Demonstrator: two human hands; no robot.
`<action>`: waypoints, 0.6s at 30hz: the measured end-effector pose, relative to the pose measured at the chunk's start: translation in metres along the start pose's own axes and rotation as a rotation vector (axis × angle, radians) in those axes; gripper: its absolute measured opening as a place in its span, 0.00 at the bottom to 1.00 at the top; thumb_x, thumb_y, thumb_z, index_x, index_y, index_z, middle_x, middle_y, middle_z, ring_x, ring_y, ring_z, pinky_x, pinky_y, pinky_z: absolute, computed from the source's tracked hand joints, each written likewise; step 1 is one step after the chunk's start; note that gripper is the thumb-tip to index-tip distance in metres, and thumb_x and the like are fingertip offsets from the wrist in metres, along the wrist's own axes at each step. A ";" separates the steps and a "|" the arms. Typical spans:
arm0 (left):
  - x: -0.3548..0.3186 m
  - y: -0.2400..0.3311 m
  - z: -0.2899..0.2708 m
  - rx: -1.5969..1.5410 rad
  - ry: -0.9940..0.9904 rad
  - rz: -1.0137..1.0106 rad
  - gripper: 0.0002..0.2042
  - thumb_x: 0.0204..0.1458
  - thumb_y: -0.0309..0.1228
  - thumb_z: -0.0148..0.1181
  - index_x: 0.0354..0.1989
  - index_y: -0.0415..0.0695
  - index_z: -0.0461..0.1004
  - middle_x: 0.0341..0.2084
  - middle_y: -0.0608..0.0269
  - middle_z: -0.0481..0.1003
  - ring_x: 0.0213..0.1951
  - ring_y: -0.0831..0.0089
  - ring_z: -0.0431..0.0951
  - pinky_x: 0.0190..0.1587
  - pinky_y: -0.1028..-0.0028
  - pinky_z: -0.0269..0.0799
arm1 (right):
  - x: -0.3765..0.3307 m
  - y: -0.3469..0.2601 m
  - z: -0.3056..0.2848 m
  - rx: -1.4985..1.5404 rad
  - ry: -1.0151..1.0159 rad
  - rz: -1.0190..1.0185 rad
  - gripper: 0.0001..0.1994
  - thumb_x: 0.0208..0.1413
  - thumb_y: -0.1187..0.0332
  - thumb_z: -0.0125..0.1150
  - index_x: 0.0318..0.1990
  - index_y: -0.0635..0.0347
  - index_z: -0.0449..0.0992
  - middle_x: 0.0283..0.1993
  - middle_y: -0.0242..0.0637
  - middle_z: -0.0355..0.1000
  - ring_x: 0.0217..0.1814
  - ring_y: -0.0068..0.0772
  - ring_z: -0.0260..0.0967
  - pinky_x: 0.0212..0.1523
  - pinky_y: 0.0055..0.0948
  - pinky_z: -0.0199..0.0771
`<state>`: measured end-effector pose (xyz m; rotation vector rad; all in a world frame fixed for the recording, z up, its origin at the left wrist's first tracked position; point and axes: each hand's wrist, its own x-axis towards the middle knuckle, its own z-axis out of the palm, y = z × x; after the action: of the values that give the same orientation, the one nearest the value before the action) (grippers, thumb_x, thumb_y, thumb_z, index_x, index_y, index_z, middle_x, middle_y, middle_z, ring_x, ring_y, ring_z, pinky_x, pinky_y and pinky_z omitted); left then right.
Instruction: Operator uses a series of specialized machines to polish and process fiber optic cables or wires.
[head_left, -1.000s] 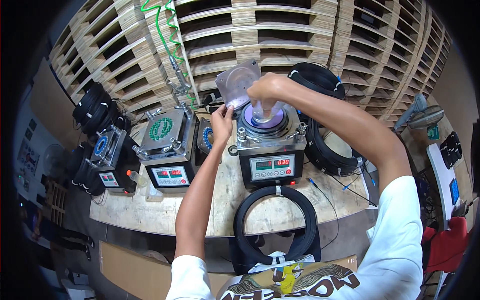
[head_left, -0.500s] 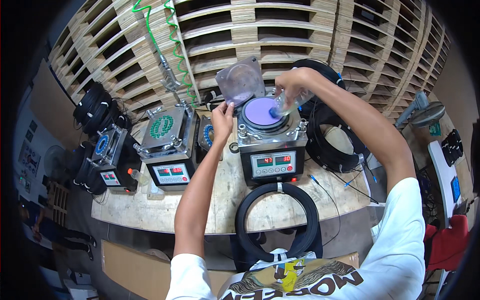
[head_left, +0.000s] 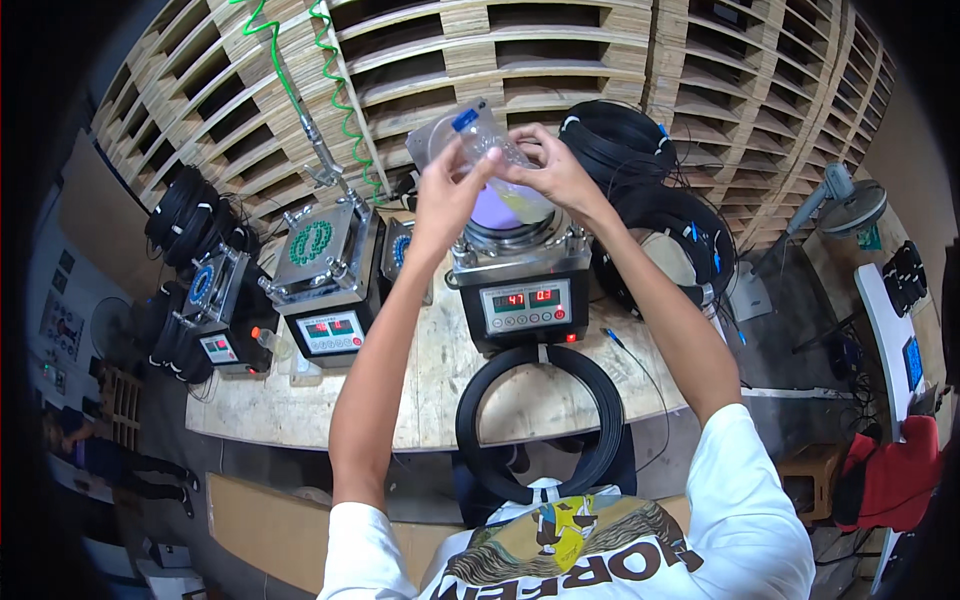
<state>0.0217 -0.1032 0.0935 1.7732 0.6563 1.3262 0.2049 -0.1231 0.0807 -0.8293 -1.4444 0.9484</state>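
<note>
Both my hands are raised over a black tabletop machine (head_left: pixel 525 300) with red number displays and a round purple pad (head_left: pixel 493 210) on top. Between them they hold a small clear plastic bottle (head_left: pixel 487 140) with a blue cap (head_left: pixel 465 119), tilted, cap toward the upper left. My left hand (head_left: pixel 445 190) grips the cap end. My right hand (head_left: pixel 550 170) grips the body. A clear round lid (head_left: pixel 437 133) stands just behind the bottle.
Two similar machines (head_left: pixel 325 265) (head_left: pixel 215 300) stand to the left on the worn wooden bench (head_left: pixel 300 410). A black cable coil (head_left: pixel 540 420) hangs at the bench's front edge; more coils (head_left: pixel 650 190) lie back right. A green coiled hose (head_left: pixel 345 110) hangs before stacked pallets.
My right hand lifted the bottle off the purple pad and swung it up. My left hand rose from the machine's lid and joined it on the bottle.
</note>
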 end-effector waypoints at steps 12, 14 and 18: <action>-0.087 -0.016 -0.075 0.413 0.445 0.074 0.23 0.50 0.32 0.71 0.50 0.33 0.73 0.38 0.57 0.80 0.37 0.76 0.79 0.38 0.74 0.75 | -0.012 0.081 -0.044 -0.651 0.333 0.112 0.12 0.57 0.78 0.53 0.47 0.61 0.78 0.39 0.45 0.79 0.42 0.33 0.77 0.44 0.30 0.73; -0.115 -0.064 -0.081 0.505 0.430 -0.015 0.25 0.48 0.33 0.73 0.51 0.33 0.72 0.36 0.55 0.79 0.37 0.73 0.79 0.40 0.72 0.74 | -0.008 0.090 -0.040 -0.732 0.380 -0.001 0.14 0.56 0.80 0.50 0.46 0.61 0.78 0.41 0.48 0.78 0.45 0.40 0.77 0.46 0.33 0.73; -0.172 -0.123 -0.080 0.634 0.352 -0.216 0.28 0.45 0.35 0.75 0.51 0.34 0.69 0.36 0.51 0.78 0.38 0.66 0.79 0.41 0.68 0.75 | -0.013 0.089 -0.034 -0.755 0.440 -0.044 0.14 0.57 0.81 0.47 0.46 0.58 0.77 0.44 0.52 0.76 0.48 0.54 0.75 0.48 0.39 0.71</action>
<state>-0.1009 -0.1491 -0.0913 1.8763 1.5570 1.3806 0.2377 -0.0939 -0.0052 -1.4409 -1.4116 0.1285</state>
